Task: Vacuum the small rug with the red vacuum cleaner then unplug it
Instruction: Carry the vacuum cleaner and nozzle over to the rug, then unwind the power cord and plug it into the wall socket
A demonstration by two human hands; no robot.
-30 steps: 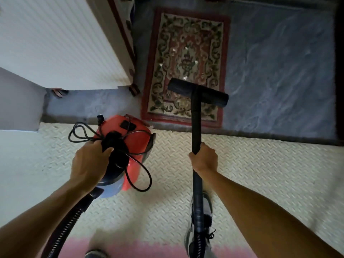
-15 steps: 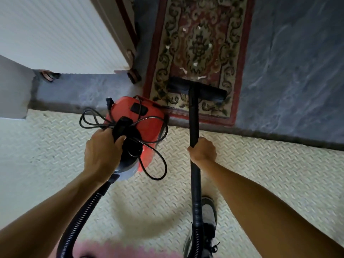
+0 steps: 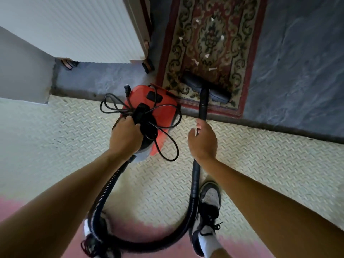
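The small rug [image 3: 210,43] lies at twelve o'clock on the dark grey floor [image 3: 301,67], with pale scraps [image 3: 212,68] scattered over its patterned middle. The black floor nozzle [image 3: 214,90] rests on the rug's near end, just short of the closest scraps. Its rigid tube [image 3: 203,103] slants back toward the person. The right hand [image 3: 202,140] sits over the tube at about one o'clock from the frame's middle, fingers loosened and partly spread; whether they actually close on the tube cannot be told, as the hand is blurred. At ten o'clock from that hand, the red vacuum cleaner [image 3: 154,103] stands at the rug's near left corner, straddling the border of the grey floor and the cream ridged mat [image 3: 260,174]. The left hand [image 3: 126,136] is curled around the black top handle [image 3: 141,114], clasping it together with loops of the black power cord [image 3: 167,146]. The ribbed hose [image 3: 104,198] sweeps round at six o'clock past two trainers [image 3: 208,211]. A white ribbed panel [image 3: 74,28] fills ten o'clock.
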